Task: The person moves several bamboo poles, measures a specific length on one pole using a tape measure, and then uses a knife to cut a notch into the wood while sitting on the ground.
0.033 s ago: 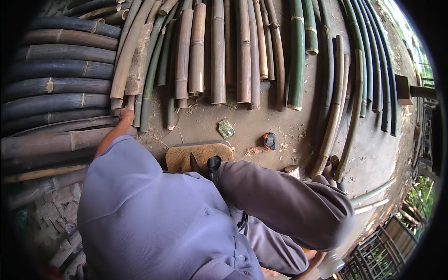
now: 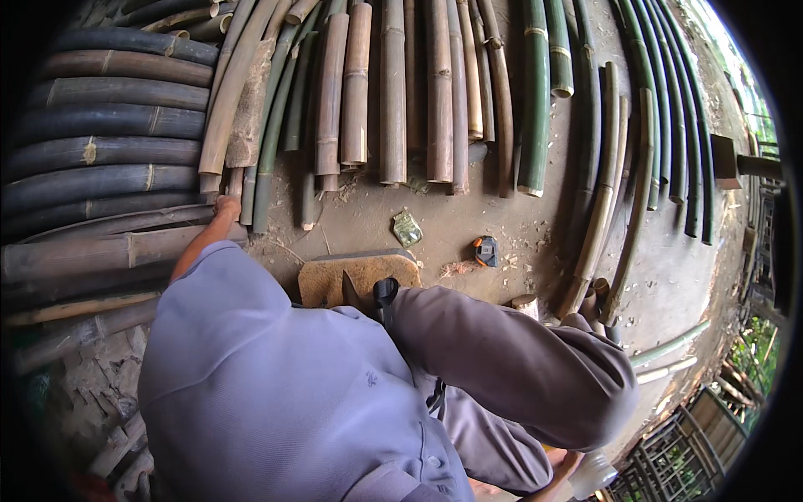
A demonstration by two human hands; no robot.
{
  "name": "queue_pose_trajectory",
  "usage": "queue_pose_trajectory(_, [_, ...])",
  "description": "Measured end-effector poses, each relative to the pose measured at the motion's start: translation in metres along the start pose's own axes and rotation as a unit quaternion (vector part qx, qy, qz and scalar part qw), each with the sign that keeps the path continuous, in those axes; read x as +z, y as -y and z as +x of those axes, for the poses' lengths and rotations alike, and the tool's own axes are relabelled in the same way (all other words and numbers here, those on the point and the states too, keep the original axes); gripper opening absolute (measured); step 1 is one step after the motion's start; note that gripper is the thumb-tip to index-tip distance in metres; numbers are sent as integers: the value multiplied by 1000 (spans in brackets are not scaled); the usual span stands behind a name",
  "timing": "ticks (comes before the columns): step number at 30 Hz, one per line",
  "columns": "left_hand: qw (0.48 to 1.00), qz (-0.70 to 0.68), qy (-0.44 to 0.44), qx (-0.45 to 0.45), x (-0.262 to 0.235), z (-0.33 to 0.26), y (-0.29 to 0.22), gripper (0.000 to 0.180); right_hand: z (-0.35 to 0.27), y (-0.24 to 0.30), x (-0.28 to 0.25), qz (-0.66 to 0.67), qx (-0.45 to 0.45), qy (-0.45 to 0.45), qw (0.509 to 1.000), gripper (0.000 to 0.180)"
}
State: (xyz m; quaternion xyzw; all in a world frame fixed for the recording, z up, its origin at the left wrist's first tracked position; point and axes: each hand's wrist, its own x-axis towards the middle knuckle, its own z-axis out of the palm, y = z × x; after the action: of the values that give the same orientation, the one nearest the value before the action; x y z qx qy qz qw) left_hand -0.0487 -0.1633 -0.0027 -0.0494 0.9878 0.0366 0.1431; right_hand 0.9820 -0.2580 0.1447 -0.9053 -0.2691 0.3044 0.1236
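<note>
My left arm reaches to the far left, and my left hand point(image 2: 226, 206) is closed around the lower end of a thin brown bamboo pole point(image 2: 236, 183). Its fingers are small in view and partly hidden. Thicker bamboo poles point(image 2: 222, 125) lie right beside it. At the lower edge, bare skin point(image 2: 565, 465), seemingly my right hand, shows beside a translucent plastic container point(image 2: 592, 473); its fingers cannot be made out. Before my body lies a worn tan block point(image 2: 322, 283) with a dark pointed blade point(image 2: 350, 289) over it and a black rounded piece point(image 2: 386, 291) beside my knee.
Dark bamboo poles point(image 2: 125, 151) are stacked on the left. Brown and green poles point(image 2: 535, 100) lie side by side ahead, more along the right. A small green packet point(image 2: 406, 228) and an orange-and-black tape measure point(image 2: 484, 250) rest on the floor among shavings. Wooden slats point(image 2: 677, 456) stand lower right.
</note>
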Motion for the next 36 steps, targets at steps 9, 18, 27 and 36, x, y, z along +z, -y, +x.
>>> queue_pose_trajectory(9, [990,-19,127,57,5,16,28,60,-21,19,6,-3,30,4,1000,47])
queue_pose_trajectory(18, [961,-35,251,110,-9,25,21,67,-35,32,20,32,47,-10,998,43])
queue_pose_trajectory(27, [947,-68,301,86,14,24,36,63,-40,35,22,34,59,-3,998,39])
queue_pose_trajectory(36, [834,-350,424,31,5,-69,-12,30,-37,37,18,26,58,-2,998,36])
